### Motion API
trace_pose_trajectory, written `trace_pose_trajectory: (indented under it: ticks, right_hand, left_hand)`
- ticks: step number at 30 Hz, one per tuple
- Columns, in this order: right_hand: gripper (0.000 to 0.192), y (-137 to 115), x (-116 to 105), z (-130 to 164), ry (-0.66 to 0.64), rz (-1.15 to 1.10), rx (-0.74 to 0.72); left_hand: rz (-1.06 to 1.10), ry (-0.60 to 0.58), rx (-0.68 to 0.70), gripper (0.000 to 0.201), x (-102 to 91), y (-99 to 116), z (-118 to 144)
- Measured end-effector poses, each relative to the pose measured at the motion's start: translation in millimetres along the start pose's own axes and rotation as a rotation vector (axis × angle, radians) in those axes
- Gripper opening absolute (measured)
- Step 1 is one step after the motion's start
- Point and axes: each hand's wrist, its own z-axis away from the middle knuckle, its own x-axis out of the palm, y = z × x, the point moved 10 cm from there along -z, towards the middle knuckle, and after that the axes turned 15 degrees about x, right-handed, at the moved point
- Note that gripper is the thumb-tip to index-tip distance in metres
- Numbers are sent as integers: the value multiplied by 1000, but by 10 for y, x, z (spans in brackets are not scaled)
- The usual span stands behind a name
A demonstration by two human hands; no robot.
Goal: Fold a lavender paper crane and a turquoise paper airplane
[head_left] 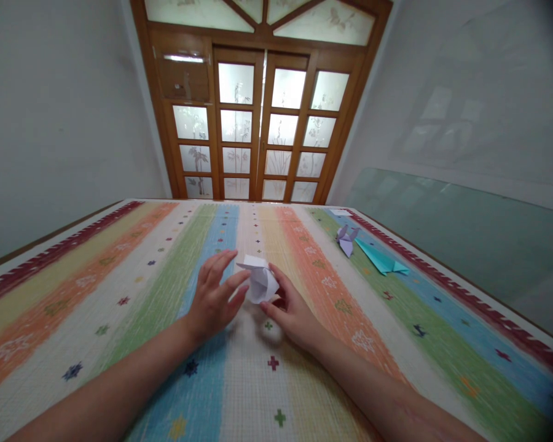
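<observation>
A small white folded paper piece (260, 283) is held above the middle of the striped tablecloth (249, 380). It has a hollow, cup-like front and a flat flap on top. My right hand (295, 307) pinches its right side between thumb and fingers. At its left edge is my left hand (216, 294), fingers spread and thumb close to the paper. Whether the left fingertips touch it I cannot tell.
On the right of the table lie a purple origami figure (346, 239) with two upright points and a turquoise folded paper piece (381, 256). A small white item (341, 212) is near the far right edge. Wooden glazed doors (260, 123) stand beyond.
</observation>
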Motion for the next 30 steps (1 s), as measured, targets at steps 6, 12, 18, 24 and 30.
trace_pose_trajectory:
  ticks: [6, 12, 18, 24, 30]
  right_hand:
    - [84, -293, -18, 141, 136, 389, -229]
    - [87, -312, 30, 162, 103, 415, -249]
    - [87, -303, 72, 170, 62, 396, -241]
    - [76, -288, -5, 139, 73, 350, -181]
    - [62, -289, -41, 133, 86, 331, -176]
  left_hand:
    - [-74, -114, 48, 30, 60, 97, -39]
    - [-59, -165, 111, 11, 94, 151, -51]
    - [-81, -222, 186, 9, 135, 226, -58]
    - [-63, -191, 200, 9, 74, 219, -65]
    - [36, -188, 58, 9, 117, 72, -22]
